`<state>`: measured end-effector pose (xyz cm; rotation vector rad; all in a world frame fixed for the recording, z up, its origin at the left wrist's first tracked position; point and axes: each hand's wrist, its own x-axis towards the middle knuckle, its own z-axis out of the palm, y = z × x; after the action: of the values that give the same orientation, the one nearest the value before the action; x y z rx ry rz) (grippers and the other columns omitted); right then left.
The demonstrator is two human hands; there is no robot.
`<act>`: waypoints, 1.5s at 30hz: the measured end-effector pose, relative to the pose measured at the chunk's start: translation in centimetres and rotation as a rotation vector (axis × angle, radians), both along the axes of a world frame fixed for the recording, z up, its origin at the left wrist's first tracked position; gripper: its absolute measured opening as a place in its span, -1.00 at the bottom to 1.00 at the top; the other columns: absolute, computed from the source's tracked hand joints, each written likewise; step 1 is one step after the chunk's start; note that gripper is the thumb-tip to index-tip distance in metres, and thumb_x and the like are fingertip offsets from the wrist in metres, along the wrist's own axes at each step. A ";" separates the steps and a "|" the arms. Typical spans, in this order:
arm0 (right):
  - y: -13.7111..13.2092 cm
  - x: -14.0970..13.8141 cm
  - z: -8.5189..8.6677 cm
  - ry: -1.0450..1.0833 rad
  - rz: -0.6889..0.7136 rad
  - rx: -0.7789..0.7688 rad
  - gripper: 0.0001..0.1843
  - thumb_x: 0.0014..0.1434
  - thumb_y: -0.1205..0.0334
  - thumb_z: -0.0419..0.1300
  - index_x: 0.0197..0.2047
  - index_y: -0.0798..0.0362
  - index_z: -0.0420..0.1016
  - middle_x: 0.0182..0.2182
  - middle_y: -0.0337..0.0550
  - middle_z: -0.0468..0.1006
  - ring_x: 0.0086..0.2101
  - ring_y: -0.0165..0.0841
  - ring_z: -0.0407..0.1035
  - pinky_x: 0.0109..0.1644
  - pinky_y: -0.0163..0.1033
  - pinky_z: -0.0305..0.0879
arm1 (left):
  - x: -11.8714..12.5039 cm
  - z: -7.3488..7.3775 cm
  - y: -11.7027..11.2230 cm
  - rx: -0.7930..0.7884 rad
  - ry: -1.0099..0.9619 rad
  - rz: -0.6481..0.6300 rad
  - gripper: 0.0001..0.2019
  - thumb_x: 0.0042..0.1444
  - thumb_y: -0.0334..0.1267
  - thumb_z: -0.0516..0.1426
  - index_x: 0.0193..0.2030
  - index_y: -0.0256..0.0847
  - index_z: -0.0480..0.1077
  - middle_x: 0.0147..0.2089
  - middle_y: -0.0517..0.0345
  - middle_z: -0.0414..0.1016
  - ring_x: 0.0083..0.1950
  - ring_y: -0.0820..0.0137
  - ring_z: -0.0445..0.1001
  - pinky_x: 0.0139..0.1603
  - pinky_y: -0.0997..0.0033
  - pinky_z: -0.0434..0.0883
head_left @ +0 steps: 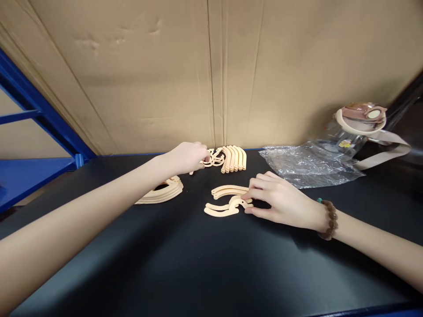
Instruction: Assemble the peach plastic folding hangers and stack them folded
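Note:
My left hand (191, 156) reaches to the back of the black table, its fingers curled at a small pile of beige plastic hooks (217, 159). One hook appears to be pinched there, though the fingertips are partly hidden. Nearer to me, my right hand (276, 196) has thumb and index finger closed around the right end of beige curved hanger arms (220, 212) with a hook-shaped piece at that end. Just behind them lie two more curved arms (228, 190), partly under the right fingers.
Several curved arms (235, 158) stand in a row at the back. A stack of curved beige pieces (165, 192) lies beneath my left forearm. Clear plastic bags (307, 165) and a strapped bottle (360, 123) are on the right. Cardboard (148, 79) backs the table; a blue frame (42, 114) stands left.

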<state>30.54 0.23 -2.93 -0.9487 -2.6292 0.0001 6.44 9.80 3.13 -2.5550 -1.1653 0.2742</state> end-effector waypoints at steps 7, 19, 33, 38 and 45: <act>0.1 0.2 -0.3 0.002 0.001 0.018 -0.83 0.26 0.18 0.13 -0.27 0.04 0.51 -0.39 -0.24 0.43 -0.35 -0.38 0.23 -0.19 -0.24 0.07 | 0.6 -0.9 2.3 -0.046 0.026 -0.001 -0.80 0.14 -0.33 0.03 -0.44 -0.25 0.42 -0.35 0.06 0.44 -0.48 0.43 0.33 -0.53 0.46 0.05; 0.0 0.3 -0.3 -0.011 0.009 0.074 -0.76 0.30 0.15 0.09 -0.26 0.06 0.54 -0.41 -0.19 0.44 -0.37 -0.36 0.21 -0.20 -0.22 0.07 | 1.2 -0.9 1.9 -0.061 0.038 -0.058 -0.90 -0.03 -0.44 0.07 -0.51 -0.21 0.32 -0.54 0.21 0.36 -0.61 0.50 0.23 -0.57 0.47 0.02; -0.4 0.2 -0.1 -0.001 0.066 0.122 -0.76 0.32 0.18 0.04 -0.14 0.06 0.50 -0.38 -0.19 0.47 -0.35 -0.35 0.23 -0.17 -0.21 0.07 | 2.2 -0.6 0.6 0.069 0.140 -0.163 -0.92 -0.05 -0.44 0.10 -0.50 -0.26 0.39 -0.51 0.05 0.46 -0.48 0.28 0.43 -0.51 0.40 0.11; -0.5 0.3 0.3 0.105 -0.045 0.180 -0.76 0.33 0.21 0.03 -0.23 0.06 0.49 -0.43 -0.21 0.47 -0.38 -0.37 0.26 -0.22 -0.20 0.07 | 2.3 1.0 -1.7 0.207 0.070 -0.217 -0.88 0.07 -0.42 0.02 -0.30 -0.27 0.37 -0.37 0.01 0.47 -0.45 0.30 0.43 -0.54 0.40 0.07; -0.7 0.5 0.3 0.346 -0.139 0.084 -0.65 0.27 0.26 0.08 0.13 0.03 0.29 -0.08 -0.10 0.46 -0.23 -0.33 0.37 -0.12 -0.20 0.25 | 1.4 -0.9 -8.1 0.200 -0.160 -0.406 -0.91 0.18 -0.40 -0.01 -0.34 -0.19 0.24 -0.44 0.21 0.37 -0.48 0.42 0.37 -0.51 0.46 0.16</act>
<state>31.09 -0.51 -2.59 -1.0011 -2.2279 0.0181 7.83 1.65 2.25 -2.5919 -0.6562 -0.1376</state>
